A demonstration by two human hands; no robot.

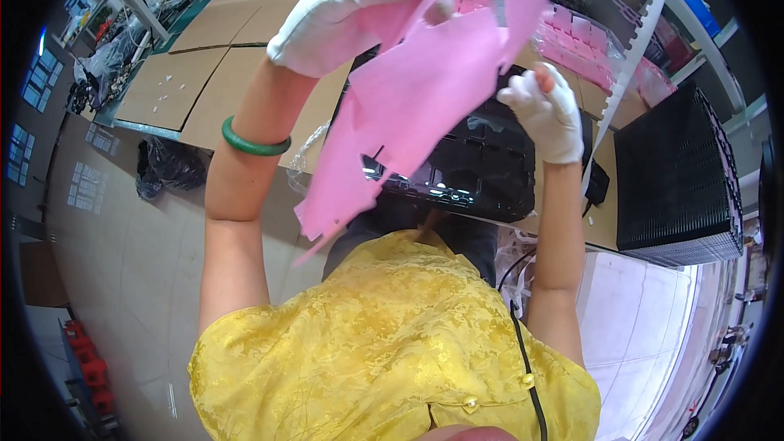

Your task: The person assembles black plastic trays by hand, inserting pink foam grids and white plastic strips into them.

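Note:
A large, thin pink sheet with cut-out notches hangs raised in front of me, its lower corner sloping toward my front. My left hand, in a white glove, grips its upper part; some of the fingers are hidden by the pink folds. To the right of the sheet, my right hand is up, also gloved, with a bare fingertip showing. Its fingers are loosely bent and apart, and I see nothing in them. Below the sheet lies a glossy black plastic tray, partly covered from sight by it.
At the right stands a tall stack of black trays. Pink moulded trays in clear film lie at the back right. A white toothed strip runs down beside my right hand. Cardboard covers the left table; a black bag lies beneath it.

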